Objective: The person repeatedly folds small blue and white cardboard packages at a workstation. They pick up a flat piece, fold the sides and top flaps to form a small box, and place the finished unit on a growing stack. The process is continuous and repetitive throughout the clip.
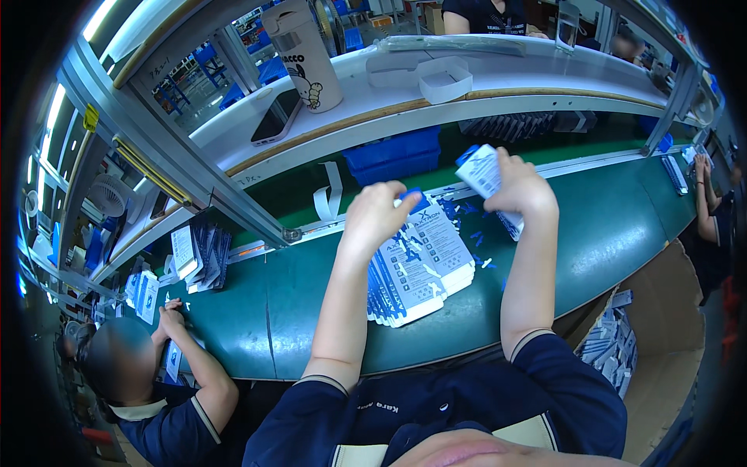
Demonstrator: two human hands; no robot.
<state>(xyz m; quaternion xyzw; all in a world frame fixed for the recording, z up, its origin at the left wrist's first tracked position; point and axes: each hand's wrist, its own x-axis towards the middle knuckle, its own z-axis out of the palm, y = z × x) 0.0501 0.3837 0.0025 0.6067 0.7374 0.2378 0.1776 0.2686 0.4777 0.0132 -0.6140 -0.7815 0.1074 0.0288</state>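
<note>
My right hand (523, 187) is raised above the green work surface, its fingers closed round a small white-and-blue carton (481, 173). To its left, my left hand (377, 216) is held over the far left of a stack of flat printed cartons (442, 253). Thumb and forefinger come together beside a small blue piece (414, 194); whether they pinch it is unclear. The stacked cartons are white and grey with blue edges, overlapping in rows. Small blue and white paper scraps (467, 208) lie on and beside them.
A blue bin (393, 156) sits under the white shelf, which carries a phone (277, 118), a tumbler (305, 62) and an open white box (445, 80). A large cardboard box (669, 327) holding cartons stands at right. Co-workers' hands (173, 317) show at left and far right.
</note>
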